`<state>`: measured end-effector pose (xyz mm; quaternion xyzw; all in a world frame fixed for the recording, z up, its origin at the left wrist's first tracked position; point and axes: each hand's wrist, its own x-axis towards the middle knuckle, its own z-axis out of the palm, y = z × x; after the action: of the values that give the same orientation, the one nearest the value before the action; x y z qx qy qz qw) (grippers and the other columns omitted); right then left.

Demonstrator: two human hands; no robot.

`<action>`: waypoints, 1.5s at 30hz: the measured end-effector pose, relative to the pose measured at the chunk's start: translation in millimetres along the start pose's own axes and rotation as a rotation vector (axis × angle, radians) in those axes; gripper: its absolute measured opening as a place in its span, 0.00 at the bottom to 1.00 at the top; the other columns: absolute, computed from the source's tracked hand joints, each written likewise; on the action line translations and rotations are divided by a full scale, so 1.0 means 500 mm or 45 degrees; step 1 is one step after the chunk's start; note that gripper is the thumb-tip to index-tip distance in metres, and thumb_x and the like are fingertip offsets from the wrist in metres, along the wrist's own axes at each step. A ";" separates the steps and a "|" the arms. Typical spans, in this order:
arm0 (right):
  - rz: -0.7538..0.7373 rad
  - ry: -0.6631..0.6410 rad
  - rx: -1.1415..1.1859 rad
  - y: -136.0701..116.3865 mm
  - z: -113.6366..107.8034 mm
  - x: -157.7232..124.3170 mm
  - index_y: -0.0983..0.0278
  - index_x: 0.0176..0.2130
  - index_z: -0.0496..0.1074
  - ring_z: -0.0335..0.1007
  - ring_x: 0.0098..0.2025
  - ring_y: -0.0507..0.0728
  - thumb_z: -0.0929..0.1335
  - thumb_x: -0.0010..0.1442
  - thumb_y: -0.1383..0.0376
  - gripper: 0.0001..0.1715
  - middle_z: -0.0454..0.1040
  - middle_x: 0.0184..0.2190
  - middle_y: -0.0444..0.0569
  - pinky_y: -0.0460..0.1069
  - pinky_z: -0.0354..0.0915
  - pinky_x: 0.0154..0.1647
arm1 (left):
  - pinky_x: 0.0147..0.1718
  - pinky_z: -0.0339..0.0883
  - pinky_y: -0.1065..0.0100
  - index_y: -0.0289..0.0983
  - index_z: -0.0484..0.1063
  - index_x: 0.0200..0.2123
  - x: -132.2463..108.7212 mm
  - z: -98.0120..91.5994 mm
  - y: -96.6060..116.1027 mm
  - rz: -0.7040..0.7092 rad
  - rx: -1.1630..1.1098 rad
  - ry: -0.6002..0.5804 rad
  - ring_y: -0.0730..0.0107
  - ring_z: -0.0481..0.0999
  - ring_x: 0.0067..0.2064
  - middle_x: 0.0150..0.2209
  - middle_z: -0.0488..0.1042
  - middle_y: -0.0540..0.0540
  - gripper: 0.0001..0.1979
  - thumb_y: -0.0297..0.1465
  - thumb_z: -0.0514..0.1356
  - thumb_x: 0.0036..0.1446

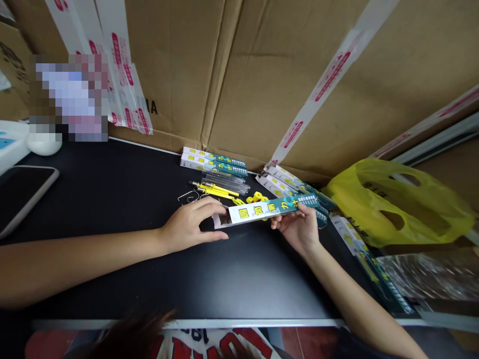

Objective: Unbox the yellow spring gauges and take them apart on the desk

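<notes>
Head view, and from where I stand I see one long, narrow box (pixel 272 208) lifted just above the black table (pixel 168 284), in front of the person and between the two hands. The box is whitish at its left part and goes into dark teal at the right; along its side runs a row of big yellow characters with dark edges, and smaller white print sits near the teal end. Its left end has a pale flap (pixel 220 222) standing out, and the box lies slightly tilted, the right end higher. The right hand (pixel 299 227) grasps the teal end, the thumb on the printed side. The left hand (pixel 192 222) is at the flap with thumb and fingers spread apart, not gripping; whether a fingertip touches the flap, I cannot tell. Just behind are clear tubes (pixel 225 183), yellow rods (pixel 217 190) with metal ends, and small yellow pieces (pixel 257 197). Two similar boxes (pixel 213 162) lie farther back, near the cardboard (pixel 168 65).
</notes>
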<state>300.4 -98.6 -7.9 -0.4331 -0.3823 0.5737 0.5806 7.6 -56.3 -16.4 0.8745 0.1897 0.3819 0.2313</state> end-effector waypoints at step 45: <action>-0.525 0.376 -0.190 -0.077 -0.020 -0.012 0.62 0.28 0.72 0.57 0.13 0.51 0.63 0.50 0.54 0.16 0.62 0.11 0.40 0.47 0.61 0.14 | 0.16 0.65 0.80 0.36 0.61 0.45 0.009 0.018 -0.006 -0.626 -0.861 -0.079 0.82 0.70 0.21 0.38 0.73 0.46 0.18 0.33 0.62 0.53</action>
<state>322.2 -103.9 25.4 -0.4666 -0.4149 0.3441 0.7013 16.7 -53.6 -20.8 0.6891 0.2494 0.3295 0.5952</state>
